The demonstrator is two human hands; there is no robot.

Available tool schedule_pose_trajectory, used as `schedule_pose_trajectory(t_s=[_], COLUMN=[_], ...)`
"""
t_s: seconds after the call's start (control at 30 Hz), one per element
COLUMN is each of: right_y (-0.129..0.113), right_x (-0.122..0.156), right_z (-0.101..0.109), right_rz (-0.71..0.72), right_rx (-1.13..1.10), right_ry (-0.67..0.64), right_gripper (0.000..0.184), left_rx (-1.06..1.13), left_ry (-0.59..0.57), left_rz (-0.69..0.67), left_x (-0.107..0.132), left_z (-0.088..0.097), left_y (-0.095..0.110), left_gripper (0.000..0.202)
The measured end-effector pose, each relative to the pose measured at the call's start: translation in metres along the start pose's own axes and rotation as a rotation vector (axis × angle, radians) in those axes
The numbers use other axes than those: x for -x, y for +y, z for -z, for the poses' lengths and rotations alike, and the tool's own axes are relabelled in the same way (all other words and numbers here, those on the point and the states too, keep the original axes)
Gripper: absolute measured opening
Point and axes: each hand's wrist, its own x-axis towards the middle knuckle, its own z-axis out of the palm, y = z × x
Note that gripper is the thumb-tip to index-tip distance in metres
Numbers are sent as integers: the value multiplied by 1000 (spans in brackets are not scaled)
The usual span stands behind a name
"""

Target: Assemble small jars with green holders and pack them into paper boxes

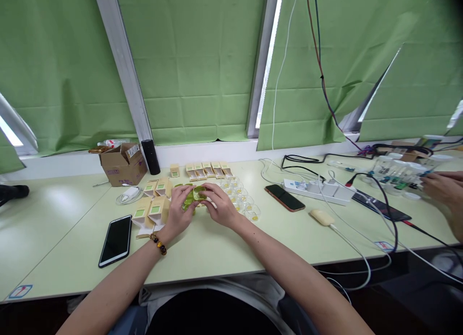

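Observation:
My left hand (pixel 179 212) and my right hand (pixel 221 207) meet over the table, fingers closed around a small green translucent cup-like piece (pixel 198 193). Its exact kind is too small to make out. More green pieces (pixel 188 201) show between and behind my fingers, partly hidden. To the right of my hands lie several clear plastic pieces (pixel 238 196) with yellow spots in rows. Small cream boxes (pixel 158 208) with green labels and raised flaps stand beside my left hand. Another row of such boxes (pixel 208 170) stands behind.
A phone (pixel 115 241) lies at the left; another phone (pixel 285 197) is on the right, near a power strip (pixel 318 190) and tangled cables. A cardboard box (pixel 125 165) and a black cylinder (pixel 150 156) stand behind. Another person's hand (pixel 443 188) touches clear containers (pixel 398 173).

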Motion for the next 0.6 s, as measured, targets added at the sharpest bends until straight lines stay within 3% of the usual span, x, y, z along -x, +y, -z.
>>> schedule_pose_trajectory(t_s=[0.2,0.37,0.6], right_y=[0,-1,4], right_x=[0,-2,-3], right_z=[-3,-3,-13], right_rz=[-285,-652,-941], right_rx=[-235,-518,-906], right_ry=[76,-11,-18], right_gripper=[19,42,60], left_rx=[84,97,94], left_ry=[-34,-38,-50], left_rz=[71,76,70], left_x=[-1,-1,-1], left_z=[2,1,0], left_y=[3,3,2], left_gripper=[40,33,31])
